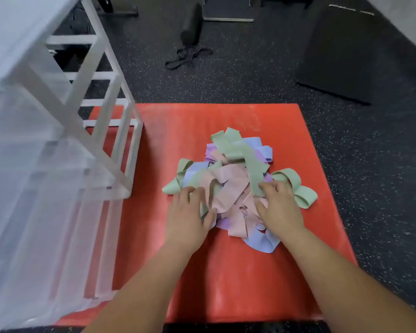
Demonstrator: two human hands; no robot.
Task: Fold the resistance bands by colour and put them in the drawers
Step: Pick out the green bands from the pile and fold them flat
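Note:
A tangled pile of resistance bands (233,183) lies on a red mat (226,272): green, pink, light blue and purple strips mixed together. My left hand (187,212) lies on the pile's left edge, fingers bent over a green band (190,181). My right hand (277,205) is on the right side, fingers curled on a long green band (252,164) that runs up over the heap. A translucent white drawer unit (46,164) stands at the left, partly on the mat.
Dark speckled gym floor (370,164) surrounds the mat. A black roller (191,27) and a black strap (187,56) lie beyond it. A black mat (341,56) is at the back right.

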